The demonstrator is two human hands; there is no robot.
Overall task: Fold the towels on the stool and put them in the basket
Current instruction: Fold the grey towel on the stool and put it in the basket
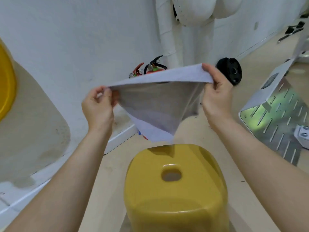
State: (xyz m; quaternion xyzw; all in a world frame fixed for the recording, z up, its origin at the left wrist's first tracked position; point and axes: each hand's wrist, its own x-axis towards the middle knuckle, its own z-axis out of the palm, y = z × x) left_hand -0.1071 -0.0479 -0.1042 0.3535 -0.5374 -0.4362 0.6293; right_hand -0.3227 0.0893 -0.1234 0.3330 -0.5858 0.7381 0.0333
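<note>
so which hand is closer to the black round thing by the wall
Right. The right hand sits just beside the black round thing, nearly overlapping it in view; the left hand is across the towel, far off.

Towel (155, 104) matt, soft cloth; stool (175, 190) glossy smooth plastic; perforated panel (280, 124) shiny metal.

I have both bare forearms stretched forward and raised. My left hand (97, 104) sits lower, back toward me, its fingers (107, 94) curled and pinched closed with the thumb. My right hand (217, 91) is higher and further out, thumb on top, fingers folded underneath in a closed grip. The hands are well apart.
</note>
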